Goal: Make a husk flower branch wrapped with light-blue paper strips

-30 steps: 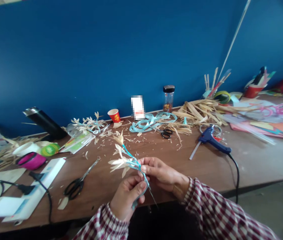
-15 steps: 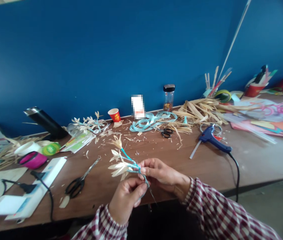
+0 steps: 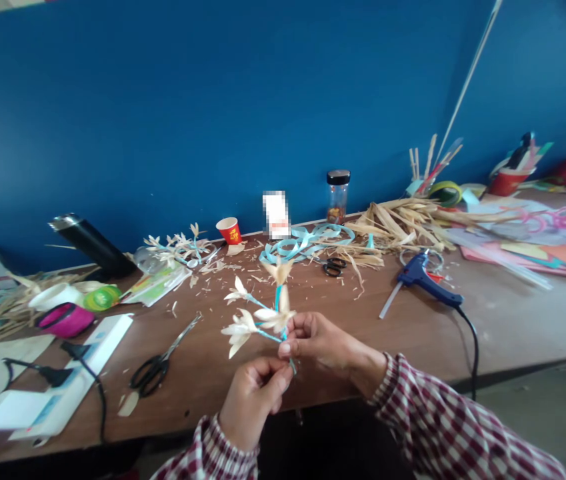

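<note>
A spray of handmade flowers (image 3: 279, 319) is held over the table's front edge, its pale petals looking like dried husk and its stems wrapped in blue tape. My right hand (image 3: 325, 347) pinches the stems where they join, just under the blooms. Lower down, my left hand (image 3: 257, 393) has thumb and forefinger closed on the bottom end of the stem. One bloom points up and the others lean left. Black-handled scissors (image 3: 155, 370) lie on the table left of my left hand.
A blue glue gun (image 3: 427, 279) with a cord rests at right. Behind are blue ribbon (image 3: 290, 248), dried husks (image 3: 397, 223), a red paper cup (image 3: 229, 231), a lidded jar (image 3: 337, 197) and small scissors (image 3: 334, 267). At left stand a power strip (image 3: 83, 373) and a black flask (image 3: 93, 245).
The flower spray has turned in my fingers: one bloom has swung upright and the blooms are spread wider. Both hands stay in nearly the same place.
</note>
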The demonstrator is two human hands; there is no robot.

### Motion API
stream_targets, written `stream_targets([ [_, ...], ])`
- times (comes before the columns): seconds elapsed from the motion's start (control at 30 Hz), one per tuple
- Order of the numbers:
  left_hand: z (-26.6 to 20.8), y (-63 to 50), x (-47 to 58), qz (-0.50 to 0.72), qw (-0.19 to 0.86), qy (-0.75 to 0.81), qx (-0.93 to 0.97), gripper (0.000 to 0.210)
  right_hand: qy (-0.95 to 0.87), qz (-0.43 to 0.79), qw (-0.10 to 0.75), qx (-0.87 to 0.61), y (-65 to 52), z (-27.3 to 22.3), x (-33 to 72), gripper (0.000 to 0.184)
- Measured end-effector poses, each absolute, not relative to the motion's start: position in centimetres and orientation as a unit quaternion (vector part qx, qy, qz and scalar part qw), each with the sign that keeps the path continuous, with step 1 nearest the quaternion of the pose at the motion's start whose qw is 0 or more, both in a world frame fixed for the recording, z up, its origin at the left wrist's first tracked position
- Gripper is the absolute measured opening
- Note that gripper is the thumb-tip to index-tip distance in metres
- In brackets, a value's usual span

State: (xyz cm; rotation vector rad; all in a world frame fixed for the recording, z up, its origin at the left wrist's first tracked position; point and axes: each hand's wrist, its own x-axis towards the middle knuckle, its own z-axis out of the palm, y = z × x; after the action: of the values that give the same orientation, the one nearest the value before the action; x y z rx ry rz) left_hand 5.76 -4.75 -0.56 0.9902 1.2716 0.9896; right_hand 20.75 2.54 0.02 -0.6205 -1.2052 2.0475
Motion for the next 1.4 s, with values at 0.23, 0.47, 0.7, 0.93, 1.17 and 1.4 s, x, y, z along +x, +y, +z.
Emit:
stream_targets([
  [0.23, -0.6, -4.9, 6.0, 0.397, 0.695, 0.5, 0.33, 0.036, -0.486, 0.8, 0.294, -0.195, 2.3, 0.3, 21.3, 0.029],
  [0.47, -1.1, -5.1, 5.8, 0.401, 0.674, 0.491, 0.38, 0.029, -0.465, 0.825, 0.27, -0.173, 2.0, -0.2, 21.4, 0.028],
  [0.7, -1.0, -6.0, 6.4, 0.437, 0.707, 0.439, 0.34, 0.024, -0.468, 0.832, 0.248, -0.166, 1.5, 0.9, 21.3, 0.026],
  [0.93, -1.7, -6.7, 7.6, 0.464, 0.76, 0.407, 0.203, 0.028, -0.438, 0.848, 0.243, -0.174, 0.9, 0.4, 21.2, 0.029],
  [1.17, -0.6, -6.3, 6.6, 0.459, 0.692, 0.485, 0.274, 0.042, -0.473, 0.794, 0.308, -0.226, 1.9, 0.4, 22.2, 0.029],
  [1.4, 0.3, -4.8, 5.8, 0.385, 0.58, 0.577, 0.428, 0.037, -0.497, 0.775, 0.311, -0.237, 1.7, 0.3, 21.9, 0.029],
])
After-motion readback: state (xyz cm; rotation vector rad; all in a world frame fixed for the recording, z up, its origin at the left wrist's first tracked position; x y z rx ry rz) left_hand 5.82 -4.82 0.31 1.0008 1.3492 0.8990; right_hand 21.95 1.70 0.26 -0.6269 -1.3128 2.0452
